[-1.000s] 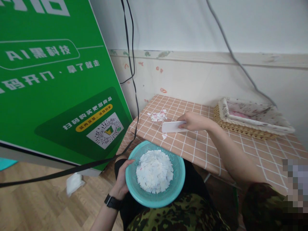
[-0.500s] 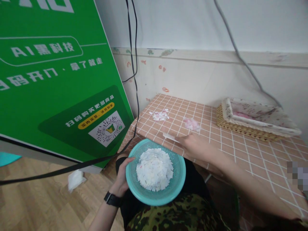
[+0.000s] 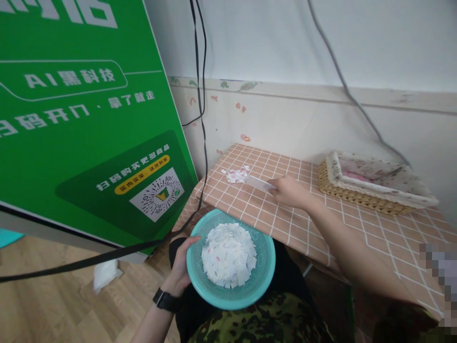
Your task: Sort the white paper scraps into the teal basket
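A teal plastic colander [image 3: 268, 257] rests on my lap, heaped with small white paper scraps [image 3: 228, 257]. My left hand [image 3: 183, 264] is closed on its left rim, thumb on top and the other fingers hidden beneath. Above the table, my right hand [image 3: 291, 190] pinches a flat, whitish strip [image 3: 260, 183], perhaps card or plastic. The strip's far end is right beside a small pile of white and pink paper scraps [image 3: 235, 175] on the tabletop; I cannot tell whether they touch.
The table has a brown checked cover [image 3: 339, 228]. A lined wicker basket [image 3: 374, 190] stands at its right rear. A green printed cabinet [image 3: 107, 143] rises on the left, with a black cable [image 3: 143, 246] running across it. A white bag-like item [image 3: 107, 275] lies on the floor.
My right hand has moved with the strip away from the table's front edge, toward the left pile. A second pinkish pile is no longer visible; my hand covers about that spot.
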Demonstrator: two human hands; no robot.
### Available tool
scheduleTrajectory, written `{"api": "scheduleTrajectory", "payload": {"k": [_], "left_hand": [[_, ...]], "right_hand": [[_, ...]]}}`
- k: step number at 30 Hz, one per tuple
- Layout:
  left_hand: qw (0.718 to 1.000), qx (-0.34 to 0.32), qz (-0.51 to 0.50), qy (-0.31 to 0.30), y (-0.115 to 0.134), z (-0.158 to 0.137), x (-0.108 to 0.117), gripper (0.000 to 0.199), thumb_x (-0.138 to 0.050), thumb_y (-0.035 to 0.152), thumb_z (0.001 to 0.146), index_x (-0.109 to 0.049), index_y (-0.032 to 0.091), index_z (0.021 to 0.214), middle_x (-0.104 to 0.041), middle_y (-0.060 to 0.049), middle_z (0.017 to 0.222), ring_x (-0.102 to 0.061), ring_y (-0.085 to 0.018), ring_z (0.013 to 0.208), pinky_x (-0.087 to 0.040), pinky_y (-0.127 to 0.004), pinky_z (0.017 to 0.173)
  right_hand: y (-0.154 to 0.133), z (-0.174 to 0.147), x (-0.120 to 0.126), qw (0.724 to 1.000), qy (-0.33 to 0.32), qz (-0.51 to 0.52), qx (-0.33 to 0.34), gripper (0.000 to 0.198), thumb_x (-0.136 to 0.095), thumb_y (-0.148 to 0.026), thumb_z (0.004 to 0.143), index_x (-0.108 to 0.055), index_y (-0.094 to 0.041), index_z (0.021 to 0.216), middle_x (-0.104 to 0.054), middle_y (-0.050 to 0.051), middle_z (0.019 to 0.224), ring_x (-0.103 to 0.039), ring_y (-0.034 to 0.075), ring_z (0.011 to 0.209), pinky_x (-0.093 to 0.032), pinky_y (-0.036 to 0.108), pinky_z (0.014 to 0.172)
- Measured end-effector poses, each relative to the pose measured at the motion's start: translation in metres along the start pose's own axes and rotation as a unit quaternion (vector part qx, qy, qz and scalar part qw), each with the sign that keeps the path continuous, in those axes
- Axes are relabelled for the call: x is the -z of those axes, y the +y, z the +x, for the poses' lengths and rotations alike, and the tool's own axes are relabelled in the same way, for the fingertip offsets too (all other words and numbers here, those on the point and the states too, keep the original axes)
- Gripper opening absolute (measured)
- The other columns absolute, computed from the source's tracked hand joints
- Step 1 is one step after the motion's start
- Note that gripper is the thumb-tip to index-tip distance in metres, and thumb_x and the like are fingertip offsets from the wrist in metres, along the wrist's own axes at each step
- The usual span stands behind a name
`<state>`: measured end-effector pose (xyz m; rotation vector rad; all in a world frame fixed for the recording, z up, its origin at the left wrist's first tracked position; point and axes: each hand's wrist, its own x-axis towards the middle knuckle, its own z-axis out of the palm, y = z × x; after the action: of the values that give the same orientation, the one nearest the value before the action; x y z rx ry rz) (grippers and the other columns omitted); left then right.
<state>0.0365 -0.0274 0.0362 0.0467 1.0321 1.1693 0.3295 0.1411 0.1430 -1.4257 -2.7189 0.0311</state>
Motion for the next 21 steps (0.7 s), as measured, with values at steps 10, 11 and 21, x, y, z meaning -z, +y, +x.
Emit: {"api": "scheduleTrajectory", "payload": {"k": [10,11,21], "left_hand": [[1.0,0.006,0.011,0.002,-0.001,0.005,0.011,0.014,-0.059,0.017,0.075,-0.068,0.01,0.082,-0.076,-0.011,0.07,-0.071,-0.027,0.063,-0.057,-0.039,0.065],[1.0,0.005,0.011,0.003,-0.001,0.004,0.013,0.014,-0.059,0.017,0.075,-0.069,0.01,0.082,-0.076,-0.011,0.069,-0.071,-0.027,0.063,-0.057,-0.039,0.065],[0.999,0.029,0.02,-0.002,-0.001,0.0,0.03,0.014,-0.061,0.018,0.075,-0.07,0.009,0.07,-0.074,-0.01,0.063,-0.066,-0.02,0.055,-0.054,-0.032,0.062]], "right_hand": [[-0.011,0.037,-0.009,0.998,-0.009,0.004,0.061,0.016,-0.045,-0.018,0.078,-0.061,-0.016,0.078,-0.062,0.008,0.07,-0.051,0.015,0.062,-0.031,0.027,0.057],[-0.012,0.042,-0.009,0.998,-0.009,0.004,0.065,0.016,-0.045,-0.018,0.078,-0.061,-0.016,0.077,-0.062,0.008,0.069,-0.05,0.015,0.062,-0.031,0.027,0.057],[-0.016,0.065,-0.002,0.989,-0.033,0.039,0.136,0.019,-0.047,-0.013,0.074,-0.065,-0.014,0.08,-0.065,0.008,0.072,-0.05,0.014,0.062,-0.03,0.026,0.057]]}}
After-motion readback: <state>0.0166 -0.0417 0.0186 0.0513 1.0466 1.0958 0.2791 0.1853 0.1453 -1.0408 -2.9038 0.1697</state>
